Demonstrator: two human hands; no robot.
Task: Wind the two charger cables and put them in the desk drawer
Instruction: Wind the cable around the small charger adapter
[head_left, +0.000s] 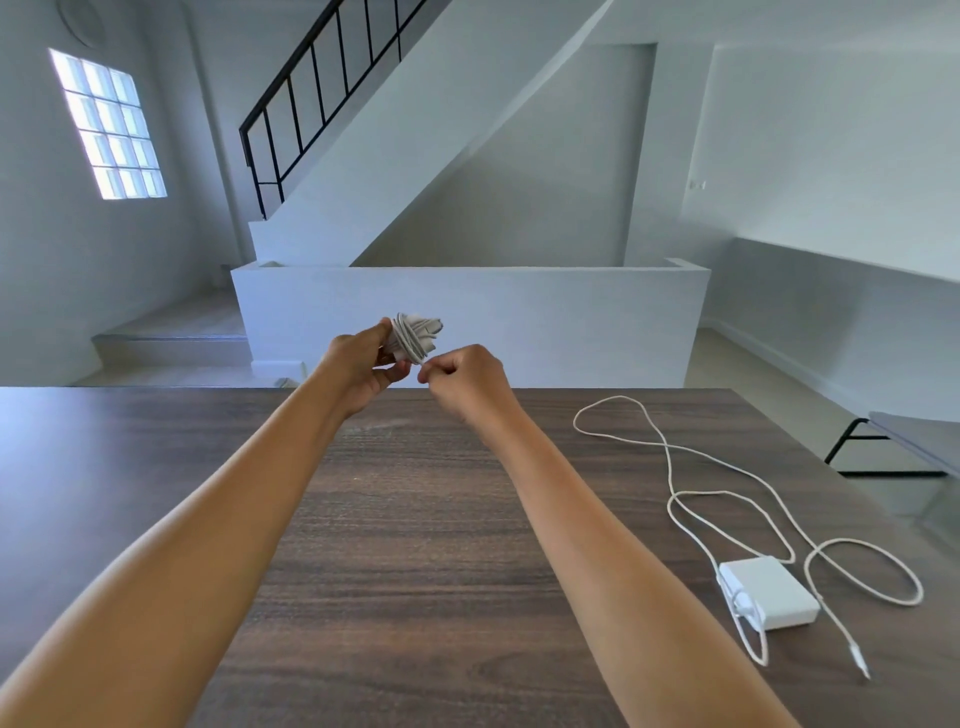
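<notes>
My left hand (363, 364) grips a white charger (415, 338) with its cable wound in tight turns around the body, held up above the far edge of the table (405, 545). My right hand (465, 384) is curled, its fingertips pinching the loose end of that cable just beside the bundle. The second charger (769, 597), a white power brick, lies flat on the table to my right. Its cable (727, 470) is unwound, trailing across the wood in open loops, with the plug end near the table's front right.
</notes>
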